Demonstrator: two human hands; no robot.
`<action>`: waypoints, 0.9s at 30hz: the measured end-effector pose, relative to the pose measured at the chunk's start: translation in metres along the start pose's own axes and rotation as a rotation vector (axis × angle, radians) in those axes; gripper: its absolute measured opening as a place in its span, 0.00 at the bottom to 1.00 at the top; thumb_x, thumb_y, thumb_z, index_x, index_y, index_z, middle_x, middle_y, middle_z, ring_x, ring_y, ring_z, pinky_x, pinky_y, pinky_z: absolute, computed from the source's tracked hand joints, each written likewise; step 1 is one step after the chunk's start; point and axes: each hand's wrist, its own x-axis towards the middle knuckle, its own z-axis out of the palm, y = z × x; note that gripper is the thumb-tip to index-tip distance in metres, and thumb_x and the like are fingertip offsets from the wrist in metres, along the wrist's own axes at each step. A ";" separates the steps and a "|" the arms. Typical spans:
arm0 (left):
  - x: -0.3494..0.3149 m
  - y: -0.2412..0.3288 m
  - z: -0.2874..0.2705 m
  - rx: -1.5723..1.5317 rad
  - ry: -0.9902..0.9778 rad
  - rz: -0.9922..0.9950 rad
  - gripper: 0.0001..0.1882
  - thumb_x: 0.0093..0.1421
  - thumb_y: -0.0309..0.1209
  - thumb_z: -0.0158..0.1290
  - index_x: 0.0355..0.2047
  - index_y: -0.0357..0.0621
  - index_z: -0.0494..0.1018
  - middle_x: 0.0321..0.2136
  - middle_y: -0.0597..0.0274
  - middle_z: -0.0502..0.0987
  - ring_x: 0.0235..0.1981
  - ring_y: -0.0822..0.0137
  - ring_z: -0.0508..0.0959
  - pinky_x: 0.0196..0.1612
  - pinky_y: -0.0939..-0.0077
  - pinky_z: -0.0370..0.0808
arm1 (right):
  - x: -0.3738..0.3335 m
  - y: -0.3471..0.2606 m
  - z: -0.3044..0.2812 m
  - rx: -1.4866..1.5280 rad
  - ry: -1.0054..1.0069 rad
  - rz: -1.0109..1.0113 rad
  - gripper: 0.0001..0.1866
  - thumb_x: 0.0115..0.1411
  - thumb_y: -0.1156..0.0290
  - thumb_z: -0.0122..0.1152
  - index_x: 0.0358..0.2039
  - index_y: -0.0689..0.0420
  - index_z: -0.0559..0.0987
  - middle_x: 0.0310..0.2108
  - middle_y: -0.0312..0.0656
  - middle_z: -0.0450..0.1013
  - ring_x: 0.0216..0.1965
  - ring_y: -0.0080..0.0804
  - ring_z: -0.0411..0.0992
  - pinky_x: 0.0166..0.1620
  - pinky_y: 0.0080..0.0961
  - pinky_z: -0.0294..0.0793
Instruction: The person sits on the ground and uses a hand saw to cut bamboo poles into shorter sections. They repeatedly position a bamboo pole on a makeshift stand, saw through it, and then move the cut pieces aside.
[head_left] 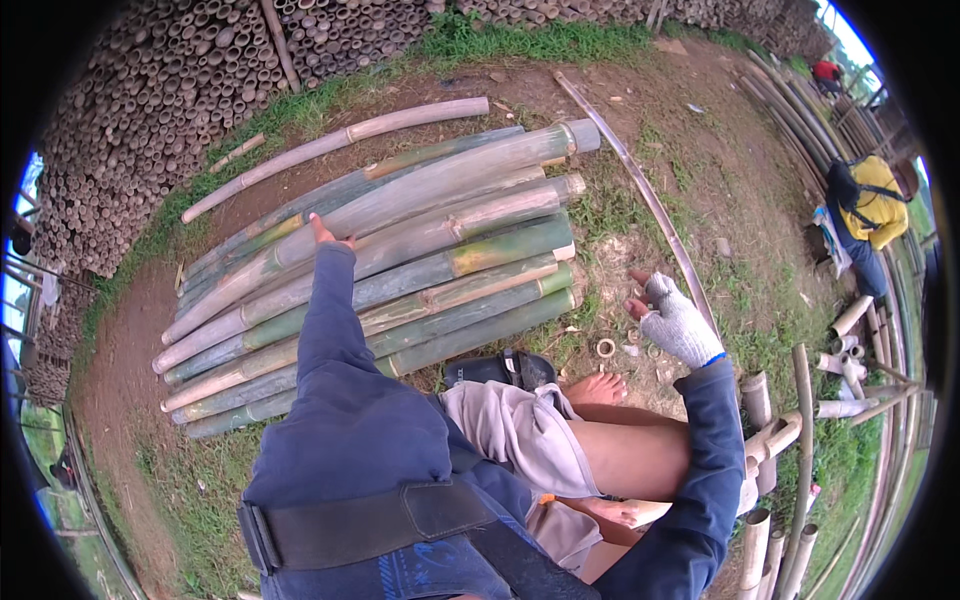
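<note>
Outstretched over the bamboo

Evidently mid-reach: left hand [322, 233] stretched far out, fingertips touching the laid bamboo poles [400, 270] on the ground ahead, mostly hidden by the blue sleeve, so grip impossible to judge. Right hand [672, 318] in a grey fingerless glove, raised, fingers loosely curled, holding nothing. Judged next: closing the left fingers round one pole, needing a firmer lean forward. Counted: roughly ten poles side by side, one black sandal [500, 368], one bare foot [596, 388], one person in yellow [872, 215] well apart.
</note>
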 end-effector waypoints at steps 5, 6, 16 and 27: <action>0.055 -0.011 0.007 0.139 0.257 0.018 0.49 0.57 0.61 0.70 0.71 0.54 0.64 0.69 0.52 0.68 0.71 0.46 0.65 0.73 0.39 0.63 | -0.038 0.025 0.008 -0.123 -0.071 0.152 0.32 0.68 0.51 0.65 0.67 0.53 0.76 0.57 0.60 0.76 0.60 0.60 0.75 0.61 0.49 0.76; 0.057 -0.015 0.008 0.184 0.295 0.052 0.50 0.57 0.61 0.70 0.72 0.54 0.64 0.70 0.51 0.67 0.71 0.46 0.64 0.73 0.39 0.62 | -0.042 0.028 0.009 -0.123 -0.108 0.173 0.31 0.68 0.51 0.65 0.67 0.53 0.76 0.57 0.61 0.76 0.60 0.60 0.75 0.62 0.49 0.75; 0.039 -0.060 0.052 1.573 -0.103 1.170 0.56 0.56 0.66 0.68 0.76 0.52 0.59 0.75 0.43 0.60 0.76 0.42 0.58 0.76 0.41 0.58 | -0.049 0.026 0.001 -0.127 -0.119 0.294 0.29 0.71 0.50 0.63 0.67 0.52 0.76 0.64 0.60 0.72 0.64 0.61 0.73 0.64 0.48 0.73; 0.059 -0.110 0.125 2.300 -0.431 1.193 0.47 0.61 0.60 0.66 0.75 0.56 0.66 0.76 0.44 0.60 0.78 0.44 0.56 0.78 0.46 0.56 | -0.066 0.043 0.011 -0.270 0.017 0.268 0.28 0.56 0.53 0.68 0.54 0.54 0.83 0.49 0.55 0.81 0.49 0.59 0.81 0.53 0.53 0.81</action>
